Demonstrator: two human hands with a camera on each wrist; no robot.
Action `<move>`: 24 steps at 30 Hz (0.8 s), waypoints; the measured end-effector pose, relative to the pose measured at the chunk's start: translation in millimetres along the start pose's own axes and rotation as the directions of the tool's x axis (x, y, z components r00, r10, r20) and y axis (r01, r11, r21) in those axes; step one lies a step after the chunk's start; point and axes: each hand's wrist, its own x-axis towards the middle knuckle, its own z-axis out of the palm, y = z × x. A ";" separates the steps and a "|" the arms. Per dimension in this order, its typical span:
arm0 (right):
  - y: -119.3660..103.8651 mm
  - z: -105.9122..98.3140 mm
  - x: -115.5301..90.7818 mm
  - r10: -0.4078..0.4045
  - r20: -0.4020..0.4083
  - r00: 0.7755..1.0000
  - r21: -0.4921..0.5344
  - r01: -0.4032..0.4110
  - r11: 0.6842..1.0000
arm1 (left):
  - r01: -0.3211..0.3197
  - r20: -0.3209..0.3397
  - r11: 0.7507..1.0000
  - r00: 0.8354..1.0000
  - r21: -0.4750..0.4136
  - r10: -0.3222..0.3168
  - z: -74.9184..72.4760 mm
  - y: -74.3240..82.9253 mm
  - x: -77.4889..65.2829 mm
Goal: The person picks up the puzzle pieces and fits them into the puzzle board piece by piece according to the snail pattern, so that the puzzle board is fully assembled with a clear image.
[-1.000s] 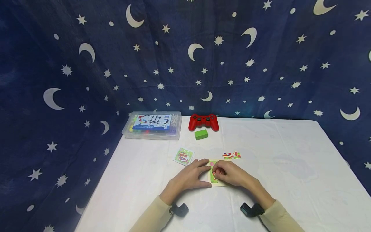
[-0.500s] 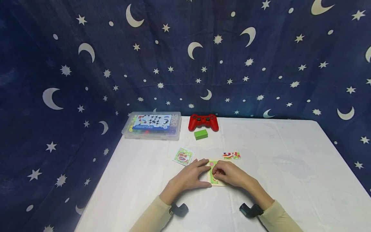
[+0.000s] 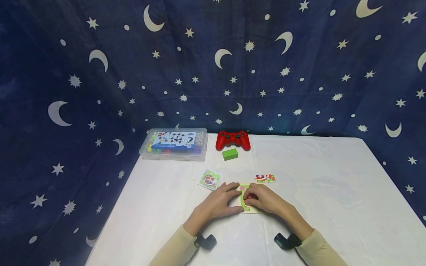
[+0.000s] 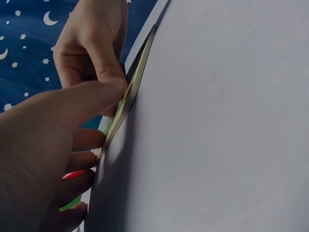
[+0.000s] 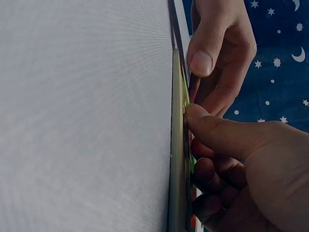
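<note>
Flat on the table lies a small wooden puzzle board (image 3: 254, 211) with green printed pieces in it; its pale edge (image 5: 177, 154) shows in the right wrist view. My left hand (image 3: 217, 201) rests at the board's left side, fingers spread, thumb at the near edge. Above the board's middle, my right hand (image 3: 264, 198) has its fingers curled and pinches a small red-and-green puzzle piece (image 3: 245, 203) low against the surface. That hand covers most of the board's right part. In the left wrist view the right hand's thumb (image 4: 107, 67) is down at the board.
Several loose puzzle pieces (image 3: 265, 178) lie in a heap behind the board. A square picture card (image 3: 210, 179) is beyond my left hand. Farther back are a green block (image 3: 230, 154), a red game controller (image 3: 233, 140) and a clear plastic case (image 3: 173, 144) of colored parts.
My right fingers shift slightly over the board, and less red shows by the thumb than a second ago. The left hand stays in place. The head view drifts a little.
</note>
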 end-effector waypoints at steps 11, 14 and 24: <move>0.8 -1.4 0.2 -0.019 0.001 1.000 -0.004 0.019 1.000 | 0.026 -0.069 0.999 0.997 0.023 -0.024 3.6 6.8 1.3; 1.5 -1.4 0.4 -0.018 0.004 1.000 -0.010 0.018 1.000 | 0.029 -0.067 0.999 0.997 0.018 -0.028 3.5 6.7 1.5; -0.9 -3.8 -0.4 -0.031 0.003 1.000 -0.043 0.031 0.999 | 0.036 -0.049 0.999 0.998 0.019 -0.035 3.0 6.6 2.1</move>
